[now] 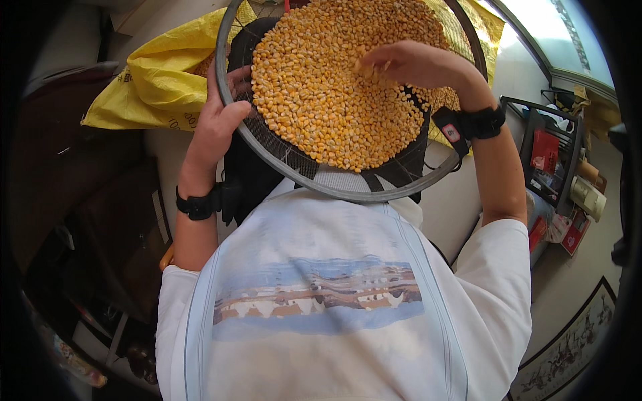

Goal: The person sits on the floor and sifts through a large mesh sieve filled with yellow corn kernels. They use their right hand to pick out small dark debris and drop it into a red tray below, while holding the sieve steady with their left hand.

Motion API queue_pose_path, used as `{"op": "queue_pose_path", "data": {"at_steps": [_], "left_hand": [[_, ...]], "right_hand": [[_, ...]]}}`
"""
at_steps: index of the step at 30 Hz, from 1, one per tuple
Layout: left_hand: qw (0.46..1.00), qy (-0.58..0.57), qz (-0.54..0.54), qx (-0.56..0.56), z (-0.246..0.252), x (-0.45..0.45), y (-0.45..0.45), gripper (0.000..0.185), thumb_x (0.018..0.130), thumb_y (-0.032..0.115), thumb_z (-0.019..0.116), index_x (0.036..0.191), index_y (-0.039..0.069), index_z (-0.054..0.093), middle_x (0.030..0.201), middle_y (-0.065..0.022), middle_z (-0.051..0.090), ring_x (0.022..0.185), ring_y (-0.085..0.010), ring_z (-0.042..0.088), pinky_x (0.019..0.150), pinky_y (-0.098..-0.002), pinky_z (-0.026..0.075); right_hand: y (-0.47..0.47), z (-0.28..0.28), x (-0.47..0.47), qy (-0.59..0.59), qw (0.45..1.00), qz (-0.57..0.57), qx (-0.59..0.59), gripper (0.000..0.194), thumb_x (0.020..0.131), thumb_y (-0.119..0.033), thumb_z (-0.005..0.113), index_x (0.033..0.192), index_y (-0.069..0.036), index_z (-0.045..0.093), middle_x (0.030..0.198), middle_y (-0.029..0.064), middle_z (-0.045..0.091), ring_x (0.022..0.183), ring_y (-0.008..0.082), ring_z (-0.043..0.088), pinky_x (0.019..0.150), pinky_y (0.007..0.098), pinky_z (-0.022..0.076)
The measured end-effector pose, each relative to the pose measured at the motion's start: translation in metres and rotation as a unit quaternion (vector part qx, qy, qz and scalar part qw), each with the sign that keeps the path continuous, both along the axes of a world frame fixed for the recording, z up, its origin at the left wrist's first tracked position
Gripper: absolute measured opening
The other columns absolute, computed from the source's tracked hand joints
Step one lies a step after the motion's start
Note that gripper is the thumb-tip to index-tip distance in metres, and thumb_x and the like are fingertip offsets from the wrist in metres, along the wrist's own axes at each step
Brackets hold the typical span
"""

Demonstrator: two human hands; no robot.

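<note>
A round wire-mesh sieve (321, 188) with a grey rim lies over my lap and holds a broad layer of yellow corn kernels (311, 100). My left hand (215, 120) grips the rim at its left side, thumb on top and fingers seen through the mesh. Curled over the kernels right of the middle is my right hand (411, 62). Its fingertips are down among them, and a few kernels show by the fingers; how firmly they are held is hidden. Below that hand, a patch of dark mesh shows between kernels.
A yellow woven sack (165, 75) with kernels at its mouth lies to the left, beyond the sieve. More yellow sack material (494, 30) spreads at the far right. A black rack (546, 150) with assorted items stands right. Dark furniture (105, 215) is at left.
</note>
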State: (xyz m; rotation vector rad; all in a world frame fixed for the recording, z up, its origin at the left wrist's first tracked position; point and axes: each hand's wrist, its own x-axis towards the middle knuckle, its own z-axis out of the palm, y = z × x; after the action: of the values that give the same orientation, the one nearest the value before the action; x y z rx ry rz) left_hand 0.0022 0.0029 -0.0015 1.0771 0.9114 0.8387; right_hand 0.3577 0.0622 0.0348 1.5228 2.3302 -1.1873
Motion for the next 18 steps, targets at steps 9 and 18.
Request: {"op": "queue_pose_path", "data": {"at_steps": [9,18], "left_hand": [[1.0,-0.006,-0.008,0.002,-0.002,0.0,0.001,0.086,0.087,0.011,0.052,0.159,0.011,0.006,0.144,-0.0224,0.04,0.128,-0.0302,0.048,0.108,-0.0423,0.041],[1.0,0.005,0.003,-0.016,0.006,0.002,0.0,0.086,0.085,0.011,0.053,0.159,0.011,0.009,0.145,-0.0216,0.039,0.127,-0.0281,0.047,0.102,-0.0392,0.044]], "right_hand": [[0.034,0.036,0.009,0.011,0.992,-0.123,-0.012,0.031,0.1,-0.014,0.049,0.126,-0.005,0.065,0.103,0.0078,0.071,0.089,0.0152,0.07,0.076,0.032,0.0597],[0.032,-0.042,-0.036,-0.059,0.987,0.086,0.123,0.043,0.094,-0.001,0.047,0.135,-0.006,0.059,0.113,0.0143,0.069,0.101,0.0298,0.068,0.086,0.0405,0.0568]]}}
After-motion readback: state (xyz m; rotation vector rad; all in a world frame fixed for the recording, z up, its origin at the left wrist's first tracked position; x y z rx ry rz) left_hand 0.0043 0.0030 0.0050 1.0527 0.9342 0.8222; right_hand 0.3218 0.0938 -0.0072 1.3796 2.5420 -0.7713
